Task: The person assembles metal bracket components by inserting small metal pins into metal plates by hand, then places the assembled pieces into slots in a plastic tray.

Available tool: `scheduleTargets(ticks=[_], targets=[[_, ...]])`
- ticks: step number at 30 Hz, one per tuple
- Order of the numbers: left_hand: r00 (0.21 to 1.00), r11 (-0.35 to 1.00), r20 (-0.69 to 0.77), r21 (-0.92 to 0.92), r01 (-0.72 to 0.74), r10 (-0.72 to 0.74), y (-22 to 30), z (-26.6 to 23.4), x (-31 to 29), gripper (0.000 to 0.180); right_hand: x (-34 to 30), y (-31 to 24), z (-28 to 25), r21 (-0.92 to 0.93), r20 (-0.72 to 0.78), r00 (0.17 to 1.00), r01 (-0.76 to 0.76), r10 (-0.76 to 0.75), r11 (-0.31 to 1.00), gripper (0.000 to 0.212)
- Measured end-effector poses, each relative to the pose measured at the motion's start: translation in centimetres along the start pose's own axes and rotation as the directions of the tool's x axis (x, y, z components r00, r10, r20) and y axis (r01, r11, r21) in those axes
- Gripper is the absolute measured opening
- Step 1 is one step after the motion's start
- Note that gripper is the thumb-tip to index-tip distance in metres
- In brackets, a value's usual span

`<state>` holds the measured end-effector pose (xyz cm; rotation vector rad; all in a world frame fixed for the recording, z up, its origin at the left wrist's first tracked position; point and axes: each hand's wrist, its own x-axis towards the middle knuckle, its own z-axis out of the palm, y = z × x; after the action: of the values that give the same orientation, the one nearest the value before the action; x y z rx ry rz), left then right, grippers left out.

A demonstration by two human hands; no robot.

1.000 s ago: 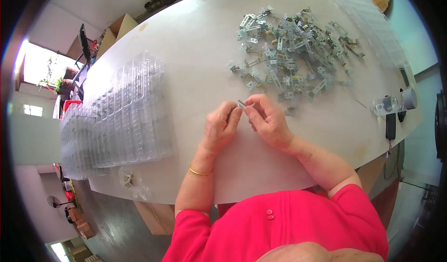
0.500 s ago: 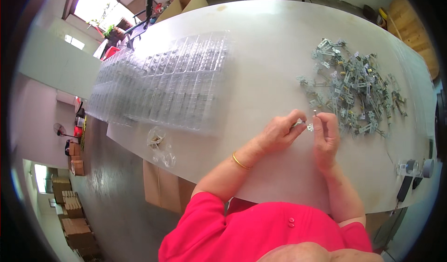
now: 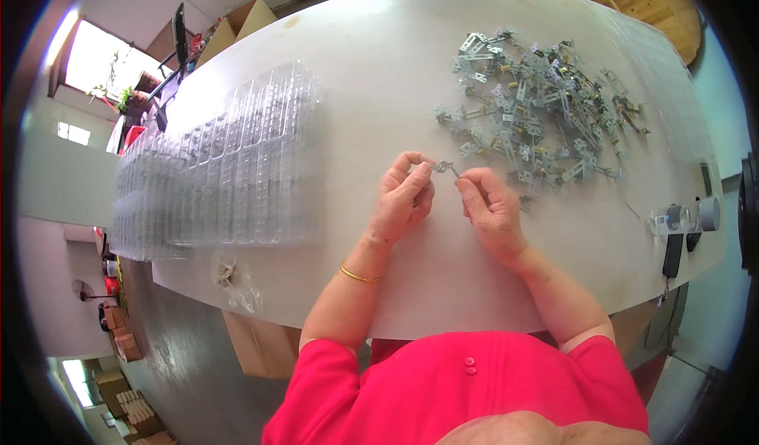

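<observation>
Over the middle of the white table, my left hand (image 3: 405, 196) pinches a small silvery metal bracket (image 3: 444, 165) between thumb and fingers. Close beside it, my right hand (image 3: 492, 206) has thumb and forefinger closed on a thin metal pin (image 3: 455, 174). The pin's upper end meets the bracket; whether it passes through a hole is too small to tell. Just beyond my right hand lies a loose heap of similar metal brackets (image 3: 545, 105), some with yellowish parts.
Clear plastic compartment trays (image 3: 237, 160) stand stacked on the table's left (image 3: 356, 65). A small plastic bag (image 3: 236, 279) lies by the near left edge. At the right are a clear bottle (image 3: 672, 220) and a black object (image 3: 673, 254). A cardboard box (image 3: 261, 342) stands below the table.
The whole view has shifted, so the table's contents sit farther left. My hands have come together at the bracket, and the pin, upright and apart before, now slants against it.
</observation>
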<state>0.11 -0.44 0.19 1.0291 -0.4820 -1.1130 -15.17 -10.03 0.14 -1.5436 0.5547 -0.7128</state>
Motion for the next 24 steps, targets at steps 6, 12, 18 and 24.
scheduleTargets(ticks=[6, 12, 18, 24], targets=[[1.0, 0.999, -0.012, 0.036, -0.022, 0.022, -0.1, 0.31, -0.17, 0.017, -0.12, -0.12, -0.24, -0.015, 0.013, 1.0, -0.022, 0.023, 1.0, 0.008], [0.994, 0.966, 0.012, 0.234, -0.111, 0.111, -0.06, -0.13, -0.24, 0.015, -0.07, -0.07, -0.31, -0.012, 0.023, 0.999, -0.034, 0.035, 0.999, 0.009], [0.981, 0.881, 0.099, 0.432, -0.193, 0.166, 0.17, -0.05, -0.56, 0.016, 0.12, -0.13, -0.49, -0.075, 0.042, 0.999, -0.02, 0.023, 0.997, 0.009], [0.979, 0.828, 0.103, 0.522, -0.205, 0.177, 0.03, 0.3, -0.68, 0.016, 0.29, -0.67, -0.51, 0.124, 0.105, 0.979, -0.186, 0.174, 0.975, 0.011]])
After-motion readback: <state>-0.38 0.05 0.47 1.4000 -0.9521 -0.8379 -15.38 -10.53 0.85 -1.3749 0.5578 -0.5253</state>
